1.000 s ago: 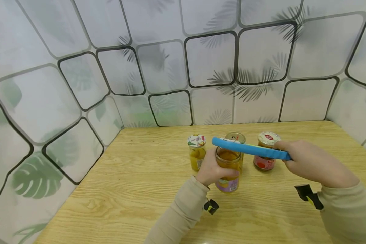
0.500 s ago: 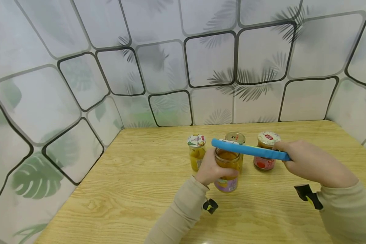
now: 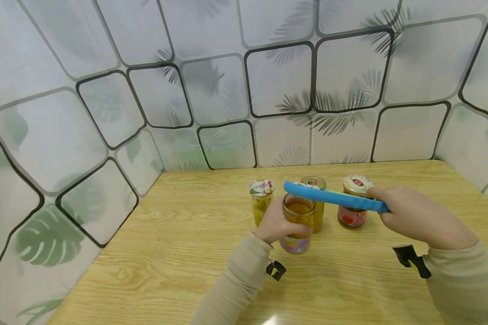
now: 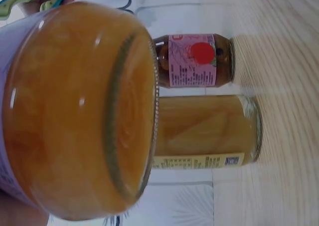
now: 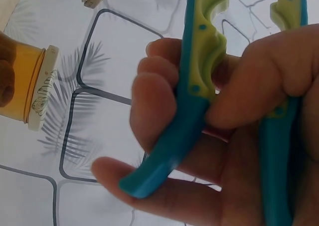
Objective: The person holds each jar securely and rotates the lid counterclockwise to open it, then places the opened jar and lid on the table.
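Observation:
With its fingers wrapped round a glass jar of orange contents (image 3: 296,244), my left hand (image 3: 274,223) holds it just below the jar opener. The jar's mouth is uncovered, and its base fills much of the left wrist view, raised off the table. My right hand (image 3: 416,219) grips the handles of a blue and yellow-green jar opener (image 3: 337,198); the right wrist view shows these handles (image 5: 199,71) between fingers and palm. A whitish, patterned round edge shows behind the opener's far end, possibly a lid, mostly hidden.
On the wooden table (image 3: 166,243) stand a yellow fruit jar (image 3: 260,205) left of my left hand, a tall jar (image 3: 319,215) behind the held one, and a jar with a pink label (image 3: 351,217) further right. A patterned wall (image 3: 211,95) closes off the back.
My left hand has shifted slightly left with the jar, so its open rim sits clearer of the opener. The right hand and opener have hardly moved.

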Motion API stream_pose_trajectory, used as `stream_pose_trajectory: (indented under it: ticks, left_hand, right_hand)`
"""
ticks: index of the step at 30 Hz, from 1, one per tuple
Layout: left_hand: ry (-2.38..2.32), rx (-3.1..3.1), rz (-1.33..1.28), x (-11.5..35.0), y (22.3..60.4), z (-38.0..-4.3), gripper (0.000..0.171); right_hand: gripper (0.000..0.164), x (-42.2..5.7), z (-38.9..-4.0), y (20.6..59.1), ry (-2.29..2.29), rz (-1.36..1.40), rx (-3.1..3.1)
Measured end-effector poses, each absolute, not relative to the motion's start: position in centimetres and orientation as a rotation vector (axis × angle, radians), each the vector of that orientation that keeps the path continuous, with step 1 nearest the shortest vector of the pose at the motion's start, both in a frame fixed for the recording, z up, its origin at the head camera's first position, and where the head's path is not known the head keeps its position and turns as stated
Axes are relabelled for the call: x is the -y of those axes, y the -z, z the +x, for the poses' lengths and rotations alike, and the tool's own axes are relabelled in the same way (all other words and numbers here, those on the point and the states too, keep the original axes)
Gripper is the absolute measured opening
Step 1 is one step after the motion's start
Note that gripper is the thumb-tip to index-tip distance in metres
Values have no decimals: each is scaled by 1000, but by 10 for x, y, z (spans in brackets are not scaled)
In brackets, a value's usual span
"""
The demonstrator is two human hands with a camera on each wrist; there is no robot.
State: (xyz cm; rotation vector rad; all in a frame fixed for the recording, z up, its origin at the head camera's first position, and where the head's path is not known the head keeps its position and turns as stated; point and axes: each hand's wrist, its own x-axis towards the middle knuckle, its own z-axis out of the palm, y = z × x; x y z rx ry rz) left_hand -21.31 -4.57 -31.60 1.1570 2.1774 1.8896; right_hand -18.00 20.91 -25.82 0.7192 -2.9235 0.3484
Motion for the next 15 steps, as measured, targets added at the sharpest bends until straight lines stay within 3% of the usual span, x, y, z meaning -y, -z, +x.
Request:
stream_pose_trajectory:
  ticks: [15]
  left_hand:
    - [-1946,-2271,1015,69,313,-226,40]
  right_hand:
    - [21,-210,-177,255,-337,690,2919]
